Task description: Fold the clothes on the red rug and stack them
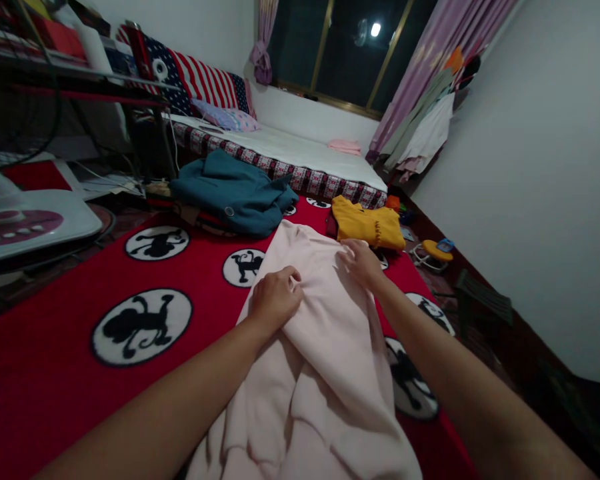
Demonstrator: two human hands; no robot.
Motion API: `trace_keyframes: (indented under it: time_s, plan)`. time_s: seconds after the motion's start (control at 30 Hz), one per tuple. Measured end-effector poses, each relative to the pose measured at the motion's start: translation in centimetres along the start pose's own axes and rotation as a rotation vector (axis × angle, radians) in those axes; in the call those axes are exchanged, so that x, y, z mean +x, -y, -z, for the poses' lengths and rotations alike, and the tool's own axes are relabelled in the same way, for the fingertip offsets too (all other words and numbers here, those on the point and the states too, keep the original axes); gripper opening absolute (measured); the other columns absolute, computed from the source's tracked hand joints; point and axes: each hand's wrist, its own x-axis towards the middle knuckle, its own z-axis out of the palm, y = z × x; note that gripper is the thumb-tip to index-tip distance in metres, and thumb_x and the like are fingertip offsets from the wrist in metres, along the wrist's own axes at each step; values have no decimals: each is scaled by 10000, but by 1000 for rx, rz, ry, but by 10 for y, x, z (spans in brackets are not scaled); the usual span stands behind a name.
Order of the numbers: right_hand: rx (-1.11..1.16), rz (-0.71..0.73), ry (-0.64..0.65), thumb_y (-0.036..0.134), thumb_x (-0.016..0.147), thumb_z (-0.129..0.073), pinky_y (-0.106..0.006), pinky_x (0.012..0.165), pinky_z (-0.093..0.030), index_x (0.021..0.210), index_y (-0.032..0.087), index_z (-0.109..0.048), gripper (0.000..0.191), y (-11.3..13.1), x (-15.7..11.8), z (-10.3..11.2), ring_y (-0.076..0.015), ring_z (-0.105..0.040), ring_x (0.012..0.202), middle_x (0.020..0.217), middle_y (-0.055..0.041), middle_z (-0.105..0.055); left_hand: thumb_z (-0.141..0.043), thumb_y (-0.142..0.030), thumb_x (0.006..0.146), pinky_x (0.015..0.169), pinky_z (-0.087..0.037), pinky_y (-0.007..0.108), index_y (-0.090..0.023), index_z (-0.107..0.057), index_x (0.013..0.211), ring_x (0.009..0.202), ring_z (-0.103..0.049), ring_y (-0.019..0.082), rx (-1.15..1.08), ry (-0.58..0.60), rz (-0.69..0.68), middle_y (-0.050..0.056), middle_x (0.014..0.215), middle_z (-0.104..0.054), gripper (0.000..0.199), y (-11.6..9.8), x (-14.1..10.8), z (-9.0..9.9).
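A pale pink garment [330, 333], perhaps a sweatshirt, lies stretched lengthwise over a red blanket [70, 300] with black monkey figures in white ovals. On its left part rests my left hand [277, 297], fingers curled and pinching a fold of the cloth. My right hand [363, 263] grips the garment near its far right edge, thumb and fingers closed on the fabric. Beyond my left hand is a bundled teal garment [235, 193]. A folded yellow garment [367, 223] with a dark red piece under it sits just past my right hand.
A bed [300, 150] with pillows stands under the window. To the left are a cluttered desk [80, 80] and a white appliance [25, 220]. Along the right wall stand a yellow-topped stool [436, 251] and a dark folding stool [483, 297]; clothes [425, 133] hang behind.
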Motion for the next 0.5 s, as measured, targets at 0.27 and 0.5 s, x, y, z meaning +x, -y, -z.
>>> trace_keyframes:
  time_s: [0.27, 0.5]
  plan:
    - [166, 61, 230, 345, 842, -548, -452, 1091, -332, 1199, 186, -643, 402, 22, -75, 4, -271, -434, 1321, 1410, -127, -495, -669, -271, 727, 619, -401, 246, -195, -713, 771, 665, -591, 152, -158, -9, -67, 14, 678, -657, 99, 16, 12, 0]
    - [256, 443, 645, 457, 765, -705, -422, 1088, -371, 1331, 283, -524, 619, 128, -180, 93, -263, -443, 1318, 1404, -70, -511, -679, -295, 723, 607, -397, 255, -195, -729, 750, 675, -594, 160, -158, -17, -63, 27, 706, -682, 115, 16, 13, -1]
